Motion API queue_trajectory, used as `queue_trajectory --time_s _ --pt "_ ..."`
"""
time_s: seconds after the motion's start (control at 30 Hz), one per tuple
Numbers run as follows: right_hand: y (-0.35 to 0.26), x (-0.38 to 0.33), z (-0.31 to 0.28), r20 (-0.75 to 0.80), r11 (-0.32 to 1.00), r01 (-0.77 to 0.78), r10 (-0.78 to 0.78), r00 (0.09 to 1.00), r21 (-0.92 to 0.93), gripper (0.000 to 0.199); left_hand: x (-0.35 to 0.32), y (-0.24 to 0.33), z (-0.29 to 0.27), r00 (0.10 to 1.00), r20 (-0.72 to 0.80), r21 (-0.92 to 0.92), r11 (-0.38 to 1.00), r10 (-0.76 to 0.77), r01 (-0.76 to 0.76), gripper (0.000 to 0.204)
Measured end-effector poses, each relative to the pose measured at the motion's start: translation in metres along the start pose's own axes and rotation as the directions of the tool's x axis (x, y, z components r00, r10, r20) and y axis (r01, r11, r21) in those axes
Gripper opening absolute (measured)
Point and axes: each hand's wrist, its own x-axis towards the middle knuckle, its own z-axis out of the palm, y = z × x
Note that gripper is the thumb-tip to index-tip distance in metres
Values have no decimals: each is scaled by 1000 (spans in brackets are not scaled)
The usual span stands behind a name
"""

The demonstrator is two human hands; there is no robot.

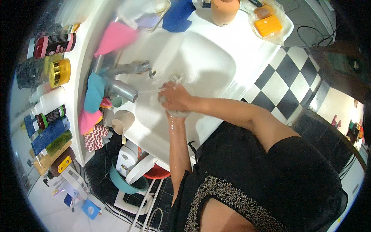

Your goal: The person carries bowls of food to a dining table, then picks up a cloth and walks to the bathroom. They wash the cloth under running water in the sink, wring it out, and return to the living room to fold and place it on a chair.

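Both of my hands meet over the white sink basin, in a thin stream of water from the chrome tap. My right hand lies on top, its arm coming in from the right. My left hand is underneath, its wet forearm rising from the lower edge. Between them they clasp a small pale grey wet wad, perhaps a cloth; most of it is hidden by the fingers. Foam or water glints just beyond the fingers.
A second chrome tap is beside the first. Several bottles and jars line the shelf at left. Pink, teal and blue cloths, a beige cup, a terracotta pot and orange soap ring the sink. Below lie basins and a checkered floor.
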Motion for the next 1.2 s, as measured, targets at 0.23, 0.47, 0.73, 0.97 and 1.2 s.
queue_trajectory --time_s 0.23,0.47,0.73,0.97,1.2 --pt "-9 -3 12 219 963 -168 215 952 -212 40 18 14 -44 979 198 -117 991 -43 67 42" --pt "64 44 -106 50 650 271 -336 940 -710 50 4 33 -61 970 -219 157 985 103 -69 45" --pt "125 41 -31 -183 725 -202 106 977 -659 48 -18 32 -68 915 -386 223 952 -112 211 80" --pt "0 -24 17 461 813 562 -446 767 -149 48 13 69 -91 933 222 30 958 -283 284 45" --pt "63 17 -67 192 806 -393 343 920 444 65 -21 40 15 995 -61 -272 960 -84 64 34"
